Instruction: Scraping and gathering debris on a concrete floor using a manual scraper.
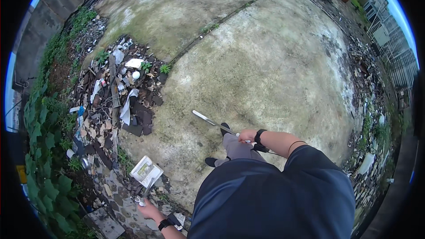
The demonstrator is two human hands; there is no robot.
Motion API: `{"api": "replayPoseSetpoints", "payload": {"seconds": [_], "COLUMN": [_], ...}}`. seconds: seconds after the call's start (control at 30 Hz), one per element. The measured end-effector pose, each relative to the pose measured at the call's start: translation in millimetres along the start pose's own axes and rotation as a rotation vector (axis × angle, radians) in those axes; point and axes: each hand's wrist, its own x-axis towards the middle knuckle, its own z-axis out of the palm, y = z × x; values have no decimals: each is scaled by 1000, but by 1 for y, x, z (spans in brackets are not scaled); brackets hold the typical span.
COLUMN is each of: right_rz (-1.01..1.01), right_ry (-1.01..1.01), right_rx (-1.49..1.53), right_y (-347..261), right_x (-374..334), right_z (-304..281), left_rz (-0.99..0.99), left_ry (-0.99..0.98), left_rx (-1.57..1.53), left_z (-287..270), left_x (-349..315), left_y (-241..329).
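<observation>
On the left, my left hand (149,210) is closed around the white handle of a metal tool that looks like tongs (148,188). The tool's far end meets the near edge of a square white plastic container (146,171); whether it grips the container I cannot tell. In front of my body, my right hand (248,136) is wrapped round the handle of a long, slim metal tool with a white far end (202,116). That tool points forward and left, over the concrete, with nothing visible at its tip.
A litter heap (117,93) of boards, paper and plastic lies ahead on the left, beside leafy plants (46,186). A concrete slab (265,75) spreads before my feet. More debris (367,106) lines its right edge. A concrete wall (53,13) stands far left.
</observation>
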Motion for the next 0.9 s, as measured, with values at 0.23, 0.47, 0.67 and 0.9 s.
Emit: {"api": "replayPoseSetpoints", "payload": {"seconds": [0.23,0.47,0.67,0.9], "right_rz": [-15,6,-21,-659], "right_ry": [507,677,552,-126], "right_rx": [-119,-1132,-824,-1550], "right_y": [120,186,191,165], "right_x": [-16,-49,-32,39], "right_z": [-78,-155,-198,-169], "left_rz": [-50,-211,-96,13], "left_ry": [-272,-430,-531,-525], "left_rx": [-561,-622,-577,-532], "left_z": [37,66,86,76], "left_x": [-30,-112,-203,-281], "left_y": [36,110,197,283]}}
